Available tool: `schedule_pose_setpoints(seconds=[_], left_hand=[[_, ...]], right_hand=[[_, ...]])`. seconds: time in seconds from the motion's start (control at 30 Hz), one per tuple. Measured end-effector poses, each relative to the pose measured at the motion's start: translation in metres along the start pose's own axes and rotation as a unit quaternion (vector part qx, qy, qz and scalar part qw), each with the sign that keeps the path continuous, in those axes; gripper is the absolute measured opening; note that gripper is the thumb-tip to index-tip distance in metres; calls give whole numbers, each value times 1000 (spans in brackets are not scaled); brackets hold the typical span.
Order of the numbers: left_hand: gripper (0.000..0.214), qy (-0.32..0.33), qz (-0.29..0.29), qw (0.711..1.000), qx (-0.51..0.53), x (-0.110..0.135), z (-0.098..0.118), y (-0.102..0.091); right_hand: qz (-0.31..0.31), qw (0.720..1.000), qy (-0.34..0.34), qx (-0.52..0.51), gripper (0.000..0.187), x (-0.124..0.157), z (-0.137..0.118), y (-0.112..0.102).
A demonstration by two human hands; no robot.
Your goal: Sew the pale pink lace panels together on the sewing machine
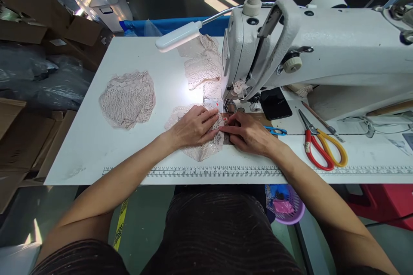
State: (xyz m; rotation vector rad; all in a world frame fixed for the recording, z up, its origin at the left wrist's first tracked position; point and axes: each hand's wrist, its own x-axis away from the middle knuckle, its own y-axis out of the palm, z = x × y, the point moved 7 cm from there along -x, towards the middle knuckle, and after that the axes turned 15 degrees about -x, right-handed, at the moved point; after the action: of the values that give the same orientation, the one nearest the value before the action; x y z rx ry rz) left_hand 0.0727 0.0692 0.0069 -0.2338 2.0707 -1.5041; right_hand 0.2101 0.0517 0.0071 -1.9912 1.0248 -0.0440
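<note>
Under my left hand (195,126) lies a pale pink lace piece (203,153), pressed against the white table with outstretched fingers. My right hand (250,133) is at the right edge of this lace, its fingers bent and drawn together there; the fingertips partly hide what they pinch. Both hands are just in front of the needle area (229,106) of a white sewing machine (348,36). More lace pieces (204,66) lie behind, left of the machine head. A separate lace stack (127,99) rests on the left of the table.
Right of my hands lie blue-handled thread snips (276,131), a black phone (276,103) and red-and-yellow scissors (322,146). A lamp (179,36) hangs over the lace. A printed ruler (193,172) runs along the front edge. Below is a purple basket (298,215); cardboard boxes (32,137) stand left.
</note>
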Motion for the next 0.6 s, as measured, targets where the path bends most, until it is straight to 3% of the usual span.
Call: schedule_pose_setpoints(seconds=[0.17, 0.37, 0.6], left_hand=[[38, -45, -51, 998, -17, -2, 2, -1], [43, -4, -94, 994, -46, -12, -2, 7], [42, -10, -79, 997, -15, -14, -11, 9]], right_hand=[[-10, 1000, 6, 18, 31, 0, -2, 2], [-9, 998, 26, 58, 32, -1, 2, 4], [4, 997, 31, 66, 32, -1, 4, 3]])
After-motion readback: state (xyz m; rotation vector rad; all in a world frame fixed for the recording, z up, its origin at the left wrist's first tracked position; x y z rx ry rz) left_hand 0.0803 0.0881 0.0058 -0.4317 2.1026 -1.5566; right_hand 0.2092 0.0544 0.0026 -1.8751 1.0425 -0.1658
